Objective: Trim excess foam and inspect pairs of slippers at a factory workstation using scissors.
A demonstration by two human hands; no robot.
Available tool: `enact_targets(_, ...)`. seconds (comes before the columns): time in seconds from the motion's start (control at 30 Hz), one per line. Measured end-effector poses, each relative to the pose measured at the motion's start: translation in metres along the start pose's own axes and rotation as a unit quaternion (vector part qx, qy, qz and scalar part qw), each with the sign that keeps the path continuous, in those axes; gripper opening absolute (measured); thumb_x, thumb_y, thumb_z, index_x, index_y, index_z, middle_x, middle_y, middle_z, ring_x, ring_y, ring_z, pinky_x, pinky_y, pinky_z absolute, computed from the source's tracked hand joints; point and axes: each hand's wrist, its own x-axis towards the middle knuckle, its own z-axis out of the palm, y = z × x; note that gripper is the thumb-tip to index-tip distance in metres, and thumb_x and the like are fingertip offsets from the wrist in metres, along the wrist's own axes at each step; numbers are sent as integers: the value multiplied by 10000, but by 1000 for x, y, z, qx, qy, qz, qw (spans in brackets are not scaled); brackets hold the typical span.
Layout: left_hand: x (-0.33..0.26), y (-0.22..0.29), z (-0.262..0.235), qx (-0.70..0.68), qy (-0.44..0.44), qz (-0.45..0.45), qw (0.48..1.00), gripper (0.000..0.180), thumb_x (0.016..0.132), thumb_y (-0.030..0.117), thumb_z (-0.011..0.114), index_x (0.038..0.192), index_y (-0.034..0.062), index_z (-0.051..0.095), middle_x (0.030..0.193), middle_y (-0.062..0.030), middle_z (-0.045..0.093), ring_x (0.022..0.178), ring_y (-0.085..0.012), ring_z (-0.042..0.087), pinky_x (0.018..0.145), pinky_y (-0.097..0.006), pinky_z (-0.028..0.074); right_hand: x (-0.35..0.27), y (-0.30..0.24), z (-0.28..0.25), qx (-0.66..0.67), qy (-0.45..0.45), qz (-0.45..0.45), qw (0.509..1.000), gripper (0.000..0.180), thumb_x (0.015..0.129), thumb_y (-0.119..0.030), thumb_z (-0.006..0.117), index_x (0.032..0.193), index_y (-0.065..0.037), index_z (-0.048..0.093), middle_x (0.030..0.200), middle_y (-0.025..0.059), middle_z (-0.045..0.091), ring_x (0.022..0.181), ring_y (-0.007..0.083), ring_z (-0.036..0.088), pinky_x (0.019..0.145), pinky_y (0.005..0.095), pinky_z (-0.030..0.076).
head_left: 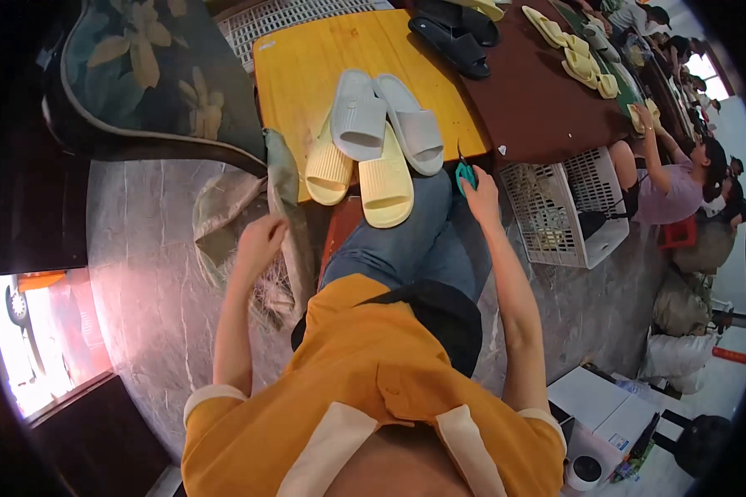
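We've got the right hand (pixel 481 199) gripping green-handled snips (pixel 466 177) near the grey slippers (pixel 359 116). Left hand (pixel 263 240) curled by the sack (pixel 224 215); we can't tell its grip.

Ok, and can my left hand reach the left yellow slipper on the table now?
Probably yes. Your left hand is close by, and the near end of the yellow slipper is uncovered. The sack lies partly between them but looks passable; a grey slipper overlaps only the far part.
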Motion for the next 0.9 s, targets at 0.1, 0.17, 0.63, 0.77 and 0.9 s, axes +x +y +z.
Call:
enact_targets(0.1, -20, -56, -25, 175, -159, -165, 957, 244, 873, 197, 593, 1027, 16, 650, 1067, -185, 666, 968, -402, 645, 807, -488, 511, 36, 38, 24, -1, 5, 16, 1000, 524, 855, -259, 700, 1274, 25, 569, 1115, 245, 621, 1073, 424, 589, 915, 476, 465)
enact_targets(0.17, -45, -88, -30, 234, -137, -162, 949, 281, 885, 200, 597, 1099, 23, 642, 1157, -187, 641, 1036, -386, 630, 866, -472, 505, 60, 40, 37, -9, 6, 30, 999, 475, 852, -252, 690, 1240, 4, 597, 1151, 258, 616, 1095, 429, 585, 918, 489, 465)
enact_targets(0.63, 151, -18, 81, -63, 145, 26, 987, 668, 874, 161, 667, 1471, 56, 387, 1055, -199, 686, 983, -345, 665, 950, -414, 473, 101, -31, 61, -26, -83, -225, 971, 804, 684, 32, 642, 1446, -73, 411, 1457, 268, 390, 1319, 463, 398, 1106, 485, 354)
enact_targets(0.77, 215, 55, 89, 26, -20, -70, 997, 889, 767, 107, 640, 1553, 115, 225, 1242, -321, 582, 1023, -440, 635, 991, -461, 443, 99, -45, 57, -77, -78, -231, 967, 954, 679, 52, 640, 1535, -135, 264, 1550, 229, 280, 1400, 443, 320, 1146, 472, 320)
enact_targets(0.9, 230, 11, 109, -110, 137, 7, 984, 788, 765, 45, 516, 1524, 43, 304, 1495, -234, 414, 1361, -372, 422, 1115, -393, 350, 107, -82, 66, -41, -125, -197, 971, 985, 635, -3, 742, 1504, -88, 287, 1471, 242, 367, 1343, 457, 385, 1102, 465, 375)
